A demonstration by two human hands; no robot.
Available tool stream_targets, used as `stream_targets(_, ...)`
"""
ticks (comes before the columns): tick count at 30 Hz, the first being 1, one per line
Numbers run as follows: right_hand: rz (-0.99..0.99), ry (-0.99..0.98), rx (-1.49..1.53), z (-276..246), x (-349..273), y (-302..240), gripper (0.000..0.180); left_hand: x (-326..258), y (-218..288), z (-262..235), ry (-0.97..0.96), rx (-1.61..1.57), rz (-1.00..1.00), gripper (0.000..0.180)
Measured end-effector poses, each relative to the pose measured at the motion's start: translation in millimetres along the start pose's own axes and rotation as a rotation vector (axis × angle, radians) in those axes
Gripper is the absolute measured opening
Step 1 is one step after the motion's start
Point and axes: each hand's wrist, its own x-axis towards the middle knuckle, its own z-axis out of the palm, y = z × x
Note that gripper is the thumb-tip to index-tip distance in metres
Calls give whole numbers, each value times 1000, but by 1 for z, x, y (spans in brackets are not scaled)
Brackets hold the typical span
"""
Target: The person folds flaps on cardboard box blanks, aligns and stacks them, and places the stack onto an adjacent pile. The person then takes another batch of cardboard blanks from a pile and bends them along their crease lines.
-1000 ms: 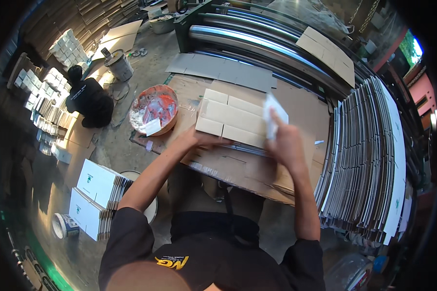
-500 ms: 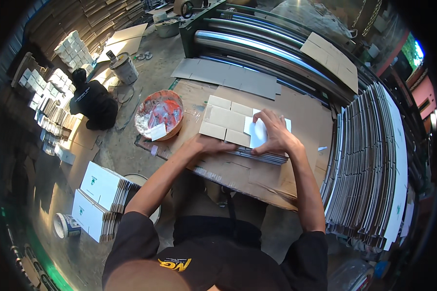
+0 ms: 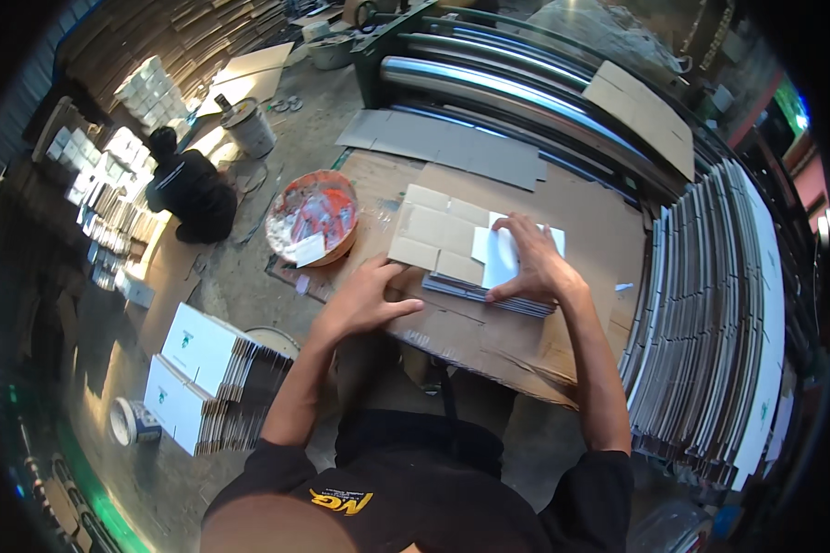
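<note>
Gripping anything?

My right hand spreads over the white flap atop the cardboard stack, on the surface; my left hand gapes near its corner. Probably light, stiff: I'd take opposite edges.

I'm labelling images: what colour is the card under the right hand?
White card, clearest in the head view.

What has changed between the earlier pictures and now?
The white panel, raised and tilted in the earliest picture, now lies flat on the right end of the tan cardboard, under the right hand. The left hand has moved left and back from the cardboard's near edge; whether it touches the corner is unclear. The orange basin and grey sheet stayed put.
</note>
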Motion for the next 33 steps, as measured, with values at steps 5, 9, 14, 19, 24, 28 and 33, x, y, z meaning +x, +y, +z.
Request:
stream_targets(5, 17, 20, 34, -9, -5, -1, 116, -37, -9, -52, 269, -167, -293, 35)
stream_targets(9, -11, 47, 48, -1, -5, 1, 116, -49, -45, -67, 535, 91, -211, 31)
stream_targets(14, 0, 43, 63, 0, -8, -1, 117, -49, -70, -68, 407, 94, -230, 24)
stream_targets(19, 21, 17, 62, -2, -7, 1, 123, -33, -59, -82, 633, 123, -171, 13)
stream_targets(24, 59, 15, 33, 0, -5, 1, 125, -6, -49, -95, 875, -121, -107, 14)
stream_targets(28, 57, 1, 34, -1, -5, -1, 126, 17, -37, -87, 789, -470, -107, 17)
stream_targets(33, 33, 83, 28, 7, -7, 6, 119, 44, -37, -65, 718, -649, -176, 21)
